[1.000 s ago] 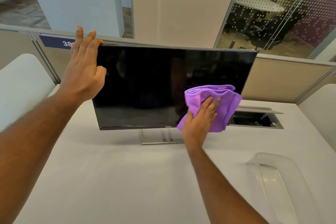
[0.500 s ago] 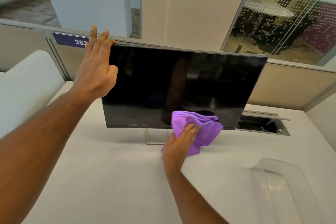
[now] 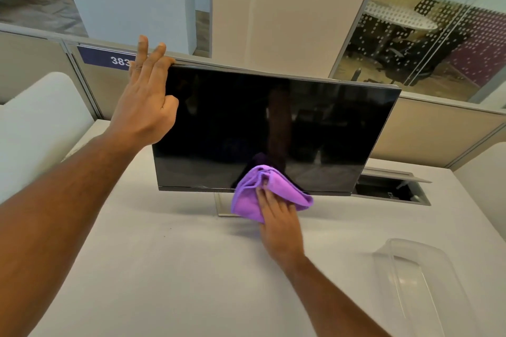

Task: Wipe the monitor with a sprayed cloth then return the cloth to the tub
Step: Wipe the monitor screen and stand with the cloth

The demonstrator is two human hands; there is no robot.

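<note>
White "383" on the partition's (image 3: 41,68) blue plate (image 3: 105,59).

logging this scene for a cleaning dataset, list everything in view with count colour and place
monitor: 1, black screen, upright on the desk, centre
monitor stand: 1, silver, under the monitor, partly behind the cloth
cloth: 1, purple, bunched against the monitor's lower edge
tub: 1, clear, on the desk, near right
desk: 1, white, under it all
cable hatch: 1, grey, lid raised, in the desk right of the monitor
number sign: 1, dark blue, on the partition, far left
left hand: 1, steadies the monitor's top left corner
right hand: 1, holds the cloth at the screen's lower edge
</note>
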